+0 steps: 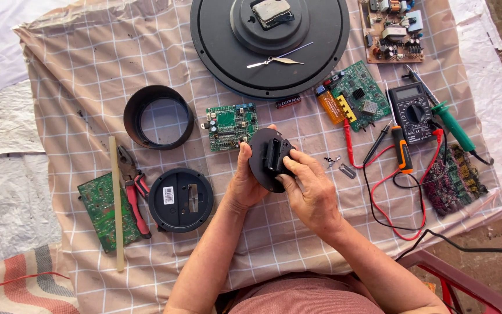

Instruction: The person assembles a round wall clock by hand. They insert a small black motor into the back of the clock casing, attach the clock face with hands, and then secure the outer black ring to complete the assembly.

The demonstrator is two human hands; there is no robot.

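Figure: overhead view of a repair spread on a checked cloth (88, 64), read left to right.

At lower left lie a green circuit board (101, 210), a pale stick (115, 203) and red-handled pliers (135, 197); beside them sit a round black base (181, 200) and, above it, an open black ring (158, 116). A small green board (231, 125) lies just above your hands.

At centre, your left hand (245, 183) cups the round black module (269, 160) from the left, fingers wrapped on its rim and thumb up along its edge. Your right hand (312, 189) grips it from the right, fingers (290, 168) pinched at the raised rectangular block on its face. The module is held tilted, clear of the cloth.

To do this well, keep the left hand as the steady cradle and let only the right fingertips work the block; press squarely rather than prying at one corner.

Right of centre, small loose metal parts (338, 164) lie near your right hand, easily swept aside. Beyond them are the red and black probe leads (379, 192), a second green board (358, 96) and a black multimeter (413, 110). The large black clock back (216, 35) fills the upper centre.

Open cloth lies below your wrists; the cloth's edge runs close on the right.
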